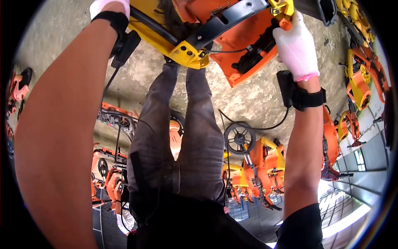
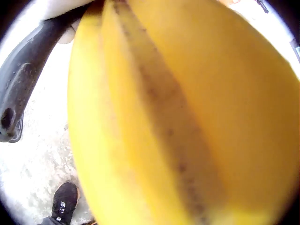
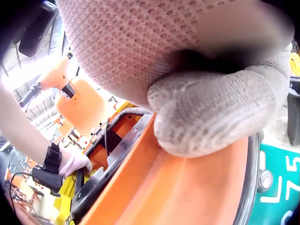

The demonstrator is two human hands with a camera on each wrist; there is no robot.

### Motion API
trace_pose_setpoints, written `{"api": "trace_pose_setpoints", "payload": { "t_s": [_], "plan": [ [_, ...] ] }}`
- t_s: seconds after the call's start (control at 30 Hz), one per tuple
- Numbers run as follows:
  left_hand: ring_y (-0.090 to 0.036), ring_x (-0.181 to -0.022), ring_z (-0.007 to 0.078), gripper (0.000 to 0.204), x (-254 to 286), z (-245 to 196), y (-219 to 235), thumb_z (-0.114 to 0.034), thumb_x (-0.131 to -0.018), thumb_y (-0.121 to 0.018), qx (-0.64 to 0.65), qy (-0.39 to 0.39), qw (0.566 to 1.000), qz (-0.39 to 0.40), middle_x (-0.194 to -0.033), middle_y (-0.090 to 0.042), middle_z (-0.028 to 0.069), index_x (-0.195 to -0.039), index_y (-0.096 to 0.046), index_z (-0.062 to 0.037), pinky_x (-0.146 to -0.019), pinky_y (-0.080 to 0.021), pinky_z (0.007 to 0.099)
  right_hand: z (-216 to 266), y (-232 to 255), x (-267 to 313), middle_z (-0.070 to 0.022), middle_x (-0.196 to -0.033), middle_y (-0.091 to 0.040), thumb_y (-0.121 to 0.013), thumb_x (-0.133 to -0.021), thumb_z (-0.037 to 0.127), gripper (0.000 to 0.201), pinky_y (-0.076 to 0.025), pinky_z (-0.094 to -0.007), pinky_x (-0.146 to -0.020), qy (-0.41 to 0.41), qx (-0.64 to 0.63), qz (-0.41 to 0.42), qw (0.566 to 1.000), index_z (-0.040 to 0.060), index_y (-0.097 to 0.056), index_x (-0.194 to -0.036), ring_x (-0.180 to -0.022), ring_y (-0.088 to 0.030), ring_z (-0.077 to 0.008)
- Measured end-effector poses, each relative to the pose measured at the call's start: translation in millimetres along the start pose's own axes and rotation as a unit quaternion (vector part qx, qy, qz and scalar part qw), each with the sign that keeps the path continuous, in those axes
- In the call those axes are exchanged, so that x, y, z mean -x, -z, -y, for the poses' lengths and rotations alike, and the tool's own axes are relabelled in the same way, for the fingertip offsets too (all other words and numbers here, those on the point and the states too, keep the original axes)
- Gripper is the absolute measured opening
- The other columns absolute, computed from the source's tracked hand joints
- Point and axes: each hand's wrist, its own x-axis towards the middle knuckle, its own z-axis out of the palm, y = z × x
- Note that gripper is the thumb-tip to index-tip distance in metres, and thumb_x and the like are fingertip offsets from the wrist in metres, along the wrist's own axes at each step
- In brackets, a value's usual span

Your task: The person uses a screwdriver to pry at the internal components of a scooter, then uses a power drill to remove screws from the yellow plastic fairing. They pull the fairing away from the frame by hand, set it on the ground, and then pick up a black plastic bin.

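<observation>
Both hands wear pink-and-white knit gloves. My right hand [image 1: 296, 47] grips the edge of an orange body panel [image 3: 187, 187] of a bike or scooter, its fingers [image 3: 215, 110] curled over the rim. At the yellow side, my left hand [image 3: 77, 164] holds a black bar [image 2: 26, 70] beside a large yellow panel [image 2: 234, 93]; most of this hand is cut off in the head view. Between the hands, a black metal crosspiece [image 1: 228, 23] runs to a yellow corner piece [image 1: 186, 54]. Below it, a black part [image 1: 257, 52] with a cable lies against the orange panel.
Several orange and yellow bikes [image 1: 265, 162] stand behind me, with more along the right side [image 1: 358, 79]. A green number plate [image 3: 281, 187] is close by the right hand. My shoe [image 2: 65, 201] stands on the concrete floor [image 1: 141, 79]. Another person's gloved hand [image 1: 125, 220] shows low at left.
</observation>
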Motion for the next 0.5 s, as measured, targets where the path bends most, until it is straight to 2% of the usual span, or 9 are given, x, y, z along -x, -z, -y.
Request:
{"api": "trace_pose_setpoints", "payload": {
  "t_s": [0.07, 0.13, 0.17, 0.23, 0.27, 0.3, 0.33, 0.37, 0.5],
  "plan": [
    [-0.062, -0.107, 0.0326, 0.051, 3.4, 2.0, 0.7, -0.037, -0.086, -0.052, 0.015, -0.021, 1.0, 0.017, -0.118, -0.062, 0.0238, -0.117, -0.059, 0.0036, -0.091, -0.045, 0.0343, -2.4, 0.5, -4.5, -0.0127, -0.066, -0.061, -0.057, -0.082, 0.014, 0.041, -0.049, -0.0325, -0.049, 0.037, 0.033, 0.003, 0.999, 0.0028, -0.05, -0.122, -0.048, -0.061, -0.0203],
    [-0.063, -0.102, 0.0355, 0.036, 4.7, 5.4, -1.8, -0.021, -0.096, -0.041, -0.249, -0.155, 0.954, 0.062, -0.11, -0.067, 0.0174, -0.114, -0.063, 0.0002, -0.085, -0.049, 0.0365, 2.5, 8.4, 0.3, -0.0125, -0.064, -0.06, -0.057, -0.082, 0.014, 0.041, -0.049, -0.0321, -0.049, 0.028, -0.021, 0.009, 0.999, 0.0014, -0.051, -0.121, -0.046, -0.059, -0.0194],
    [-0.063, -0.102, 0.0355, 0.036, 16.0, -2.5, 2.0, -0.021, -0.096, -0.041, -0.244, -0.153, 0.956, 0.059, -0.11, -0.067, 0.0174, -0.114, -0.063, 0.0002, -0.085, -0.049, 0.0365, 8.5, 7.8, 4.7, -0.0107, -0.068, -0.06, -0.057, -0.082, 0.014, 0.041, -0.049, -0.0302, -0.048, 0.025, -0.028, -0.006, 0.999, -0.0009, -0.052, -0.12, -0.048, -0.059, -0.0166],
    [-0.063, -0.107, 0.0331, 0.035, 42.6, -17.1, 11.8, -0.01, -0.094, -0.038, 0.027, 0.024, 0.996, 0.081, -0.112, -0.067, 0.0179, -0.113, -0.066, -0.0026, -0.085, -0.05, 0.0359, 6.0, 9.5, 0.3, -0.0136, -0.073, -0.062, -0.058, -0.081, 0.013, 0.041, -0.051, -0.0312, -0.052, 0.013, -0.045, -0.014, 0.999, -0.0026, -0.054, -0.118, -0.055, -0.062, -0.0198],
    [-0.063, -0.107, 0.0331, 0.035, 40.7, -17.3, 12.9, -0.01, -0.094, -0.038, 0.032, 0.025, 0.996, 0.076, -0.112, -0.067, 0.0179, -0.113, -0.066, -0.0026, -0.085, -0.05, 0.0359, 5.6, 10.5, -4.3, -0.0166, -0.079, -0.065, -0.06, -0.079, 0.012, 0.041, -0.053, -0.0322, -0.056, 0.0, -0.065, -0.024, 0.998, -0.0044, -0.055, -0.117, -0.062, -0.066, -0.0229],
    [-0.064, -0.105, 0.0326, 0.035, 39.8, -15.3, 13.0, -0.011, -0.095, -0.037, -0.255, -0.114, 0.959, 0.055, -0.111, -0.067, 0.0185, -0.112, -0.067, -0.0024, -0.086, -0.05, 0.0364, 5.5, 10.5, -6.4, -0.0195, -0.085, -0.067, -0.061, -0.078, 0.011, 0.041, -0.055, -0.0332, -0.06, -0.017, -0.084, -0.032, 0.996, -0.0062, -0.057, -0.116, -0.069, -0.069, -0.0261],
    [-0.064, -0.104, 0.032, 0.036, 40.1, -13.3, 12.6, -0.012, -0.096, -0.037, -0.517, -0.239, 0.821, 0.032, -0.11, -0.067, 0.019, -0.111, -0.067, -0.0023, -0.086, -0.05, 0.0368, 5.7, 10.5, -5.6, -0.0195, -0.085, -0.067, -0.061, -0.078, 0.011, 0.041, -0.055, -0.0332, -0.06, -0.014, -0.083, -0.03, 0.996, -0.0062, -0.057, -0.116, -0.069, -0.069, -0.0261],
    [-0.064, -0.104, 0.0316, 0.037, 46.2, -14.5, 17.0, -0.013, -0.096, -0.035, -0.528, -0.264, 0.806, 0.027, -0.11, -0.067, 0.0187, -0.113, -0.067, -0.0023, -0.088, -0.05, 0.0365, 6.4, 11.8, -2.9, -0.0169, -0.085, -0.066, -0.06, -0.079, 0.009, 0.043, -0.054, -0.0298, -0.055, -0.026, -0.119, -0.032, 0.992, -0.0057, -0.056, -0.119, -0.065, -0.067, -0.0205],
    [-0.064, -0.104, 0.0308, 0.038, 33.6, -8.5, 7.6, -0.014, -0.097, -0.034, -0.394, -0.21, 0.894, 0.039, -0.11, -0.067, 0.0174, -0.112, -0.067, -0.0026, -0.087, -0.05, 0.0354, 4.6, 13.8, -1.7, -0.0102, -0.083, -0.064, -0.061, -0.078, 0.007, 0.047, -0.049, -0.0237, -0.047, -0.047, -0.189, -0.026, 0.98, -0.0037, -0.055, -0.124, -0.057, -0.059, -0.0119]
  ]
}}
